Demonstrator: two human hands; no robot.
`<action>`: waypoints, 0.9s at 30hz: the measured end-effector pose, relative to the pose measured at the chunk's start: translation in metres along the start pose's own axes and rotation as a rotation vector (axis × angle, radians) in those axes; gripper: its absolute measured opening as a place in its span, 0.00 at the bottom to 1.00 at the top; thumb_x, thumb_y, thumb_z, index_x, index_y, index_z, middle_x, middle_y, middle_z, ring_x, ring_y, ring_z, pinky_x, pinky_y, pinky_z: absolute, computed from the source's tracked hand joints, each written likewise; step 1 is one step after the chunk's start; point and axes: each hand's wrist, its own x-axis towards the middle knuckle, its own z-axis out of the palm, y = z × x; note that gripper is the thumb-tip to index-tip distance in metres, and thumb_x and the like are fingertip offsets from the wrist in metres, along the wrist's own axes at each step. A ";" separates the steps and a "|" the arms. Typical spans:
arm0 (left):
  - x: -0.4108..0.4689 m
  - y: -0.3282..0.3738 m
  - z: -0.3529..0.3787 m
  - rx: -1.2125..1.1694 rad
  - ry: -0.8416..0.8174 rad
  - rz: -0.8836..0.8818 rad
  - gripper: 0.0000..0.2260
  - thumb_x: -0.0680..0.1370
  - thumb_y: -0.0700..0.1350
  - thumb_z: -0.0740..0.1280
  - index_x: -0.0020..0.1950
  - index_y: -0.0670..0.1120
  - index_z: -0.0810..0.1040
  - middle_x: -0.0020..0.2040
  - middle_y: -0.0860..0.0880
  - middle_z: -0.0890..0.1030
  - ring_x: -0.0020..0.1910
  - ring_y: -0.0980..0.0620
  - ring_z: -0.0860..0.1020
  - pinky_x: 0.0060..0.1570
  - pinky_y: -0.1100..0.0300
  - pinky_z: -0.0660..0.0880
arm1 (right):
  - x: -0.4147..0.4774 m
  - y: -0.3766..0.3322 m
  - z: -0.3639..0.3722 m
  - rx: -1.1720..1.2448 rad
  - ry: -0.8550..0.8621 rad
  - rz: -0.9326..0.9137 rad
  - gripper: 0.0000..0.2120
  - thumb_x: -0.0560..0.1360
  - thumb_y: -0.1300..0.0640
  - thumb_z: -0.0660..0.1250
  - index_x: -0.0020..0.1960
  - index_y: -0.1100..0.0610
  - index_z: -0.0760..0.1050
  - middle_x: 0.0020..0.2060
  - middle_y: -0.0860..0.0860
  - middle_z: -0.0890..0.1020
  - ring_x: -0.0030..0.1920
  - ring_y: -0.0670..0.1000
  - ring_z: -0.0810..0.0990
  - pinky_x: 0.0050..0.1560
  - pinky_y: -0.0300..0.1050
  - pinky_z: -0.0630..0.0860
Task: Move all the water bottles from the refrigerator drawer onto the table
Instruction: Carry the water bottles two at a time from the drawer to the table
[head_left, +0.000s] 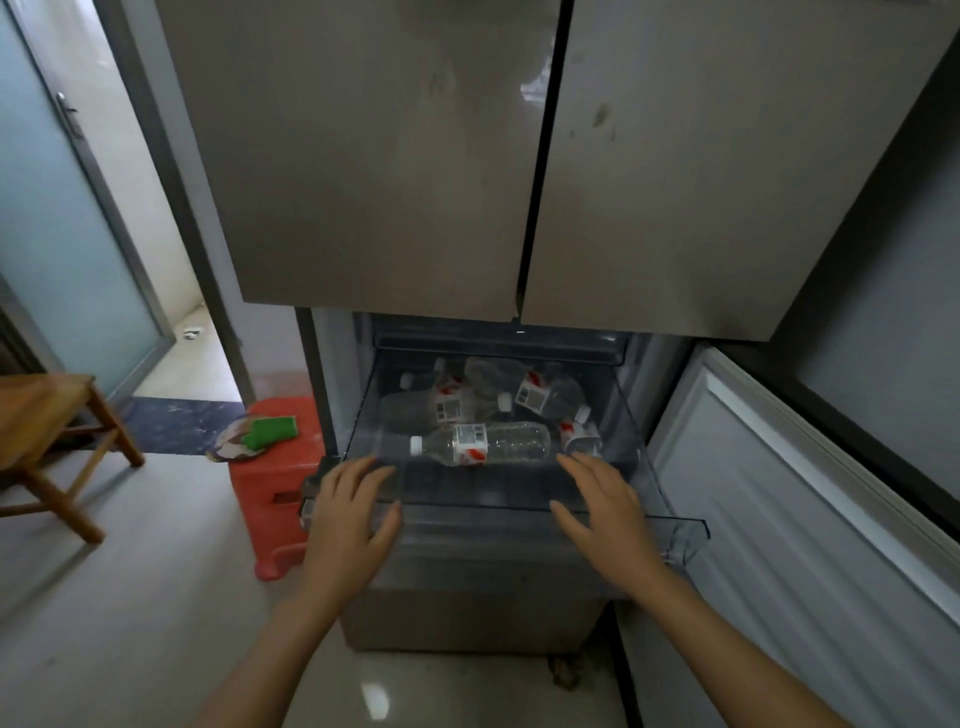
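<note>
Drawer (519, 499) open, bottles (488, 441) heaped loose; left hand (350, 512), right hand (602, 506) spread, empty; risk: round bottles rolling from grasp.

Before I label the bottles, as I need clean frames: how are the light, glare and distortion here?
Head view: wide-angle bending splays the refrigerator doors; glare sits beside their seam, and more on the floor tiles. Head view again: the drawer is dim, the front bottle fairly sharp, those behind murky, label text unreadable.
</note>
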 end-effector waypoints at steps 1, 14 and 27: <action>0.011 0.000 0.001 0.021 -0.001 -0.021 0.24 0.72 0.55 0.55 0.58 0.42 0.76 0.61 0.41 0.76 0.61 0.39 0.71 0.58 0.42 0.69 | 0.015 0.004 -0.001 0.009 0.008 -0.025 0.28 0.75 0.43 0.55 0.73 0.50 0.57 0.72 0.49 0.60 0.73 0.49 0.56 0.71 0.44 0.51; 0.062 -0.021 0.023 0.249 -0.122 -0.206 0.25 0.70 0.55 0.55 0.57 0.42 0.77 0.55 0.42 0.79 0.56 0.39 0.75 0.53 0.44 0.74 | 0.146 0.023 0.055 -0.096 -0.320 -0.237 0.29 0.76 0.49 0.62 0.73 0.50 0.55 0.71 0.51 0.62 0.70 0.53 0.60 0.68 0.46 0.58; 0.061 -0.027 0.029 0.154 -0.010 -0.214 0.22 0.70 0.55 0.57 0.54 0.44 0.79 0.53 0.46 0.80 0.55 0.46 0.75 0.52 0.51 0.73 | 0.195 -0.001 0.126 -0.476 -0.434 -0.402 0.34 0.73 0.63 0.61 0.75 0.52 0.50 0.71 0.56 0.59 0.69 0.57 0.59 0.64 0.50 0.60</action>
